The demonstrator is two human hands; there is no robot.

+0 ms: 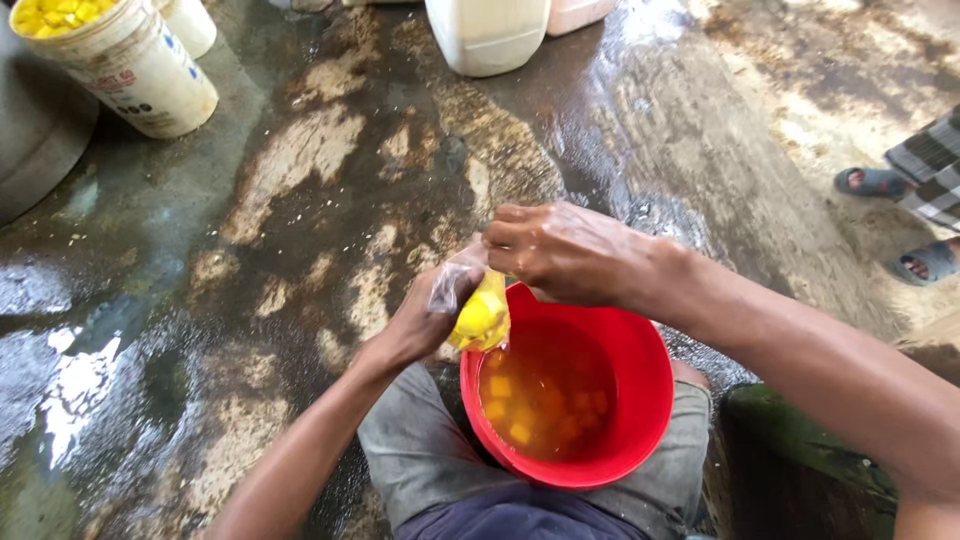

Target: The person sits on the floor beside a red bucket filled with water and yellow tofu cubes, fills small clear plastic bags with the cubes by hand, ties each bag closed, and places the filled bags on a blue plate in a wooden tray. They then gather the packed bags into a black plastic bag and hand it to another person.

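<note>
A red bucket (645, 375) sits between my knees, holding orange liquid with yellow fruit chunks (540, 395). Over its left rim hangs a small clear plastic bag (480, 315) filled with yellow pieces. My left hand (425, 320) grips the bag's side and neck from the left. My right hand (565, 250) is closed over the bag's top, fingers curled around the twisted plastic.
The concrete floor (300, 220) is wet and stained. A white tub (125, 60) of yellow pieces stands at the top left beside a grey round object (35, 130). White jugs (490, 35) stand at the top centre. Another person's sandalled feet (900, 225) are at the right.
</note>
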